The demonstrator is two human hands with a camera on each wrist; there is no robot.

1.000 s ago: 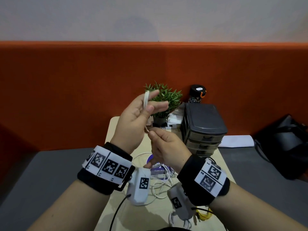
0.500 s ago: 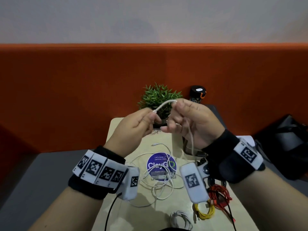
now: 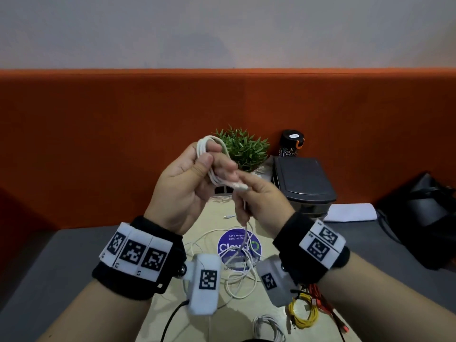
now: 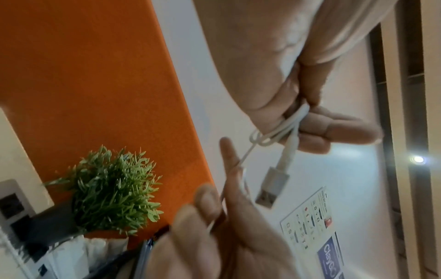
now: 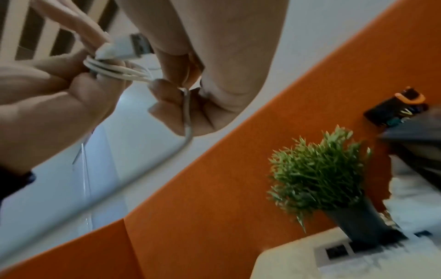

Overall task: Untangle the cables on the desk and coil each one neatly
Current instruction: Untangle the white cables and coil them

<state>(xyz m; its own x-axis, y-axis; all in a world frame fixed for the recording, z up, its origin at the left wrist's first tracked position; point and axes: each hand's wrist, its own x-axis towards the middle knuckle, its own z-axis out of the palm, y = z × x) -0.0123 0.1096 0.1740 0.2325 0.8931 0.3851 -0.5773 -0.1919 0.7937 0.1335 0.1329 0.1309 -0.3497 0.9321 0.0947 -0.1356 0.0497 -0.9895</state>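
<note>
My left hand (image 3: 209, 157) is raised above the desk and grips several loops of a white cable (image 3: 209, 166) wound round its fingers. The cable's USB plug (image 3: 240, 186) sticks out of the bundle toward my right hand (image 3: 243, 195). That hand pinches the loose strand just below the plug. From there the strand hangs down to a loose white tangle (image 3: 240, 277) on the desk. In the left wrist view the loops (image 4: 285, 125) and the plug (image 4: 274, 184) show under the curled fingers (image 4: 334, 130). In the right wrist view the strand (image 5: 187, 117) runs through my right fingers (image 5: 167, 96).
On the beige desk (image 3: 222, 317) lie a yellow cable coil (image 3: 303, 314), a red cable (image 3: 320, 296), a white coil (image 3: 269, 327) and a blue round sticker (image 3: 229, 245). At the back stand a small plant (image 3: 244, 149), a grey drawer unit (image 3: 303, 183) and a black bottle (image 3: 292, 144). A black bag (image 3: 424, 218) sits right.
My right hand swung up over the left hand with the strand, then came back down below it. More turns of cable now lie round my left fingers.
</note>
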